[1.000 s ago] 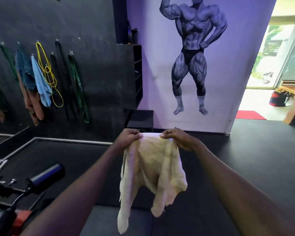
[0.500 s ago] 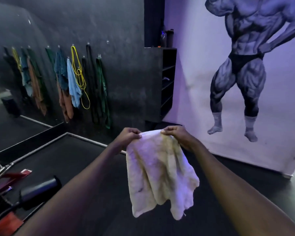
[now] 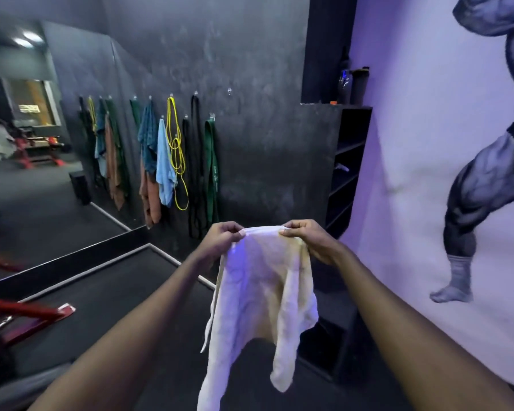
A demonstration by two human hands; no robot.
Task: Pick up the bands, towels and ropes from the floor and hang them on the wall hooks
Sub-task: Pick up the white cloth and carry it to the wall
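Observation:
A cream-white towel [image 3: 258, 295] hangs in front of me, held by its top edge. My left hand [image 3: 220, 238] pinches the left corner and my right hand [image 3: 306, 237] pinches the right corner. On the dark wall ahead, a row of hooks carries a green band [image 3: 212, 170], black bands [image 3: 194, 161], a yellow rope [image 3: 175, 155], a light blue towel [image 3: 164, 167], a teal towel [image 3: 147, 134] and a brown towel [image 3: 150, 197]. One bare hook [image 3: 229, 91] shows right of the black bands.
A mirror [image 3: 42, 137] on the left repeats the hung items. A black shelf unit [image 3: 346, 167] stands right of the hooks, with bottles [image 3: 352, 84] on top. A purple wall with a bodybuilder mural [image 3: 487, 179] is at the right. A red machine frame [image 3: 21, 315] sits at the lower left.
My view has swung left and closer to the hook wall; the doorway has left the frame and the mirror has come in. Both hands keep the same grip on the towel.

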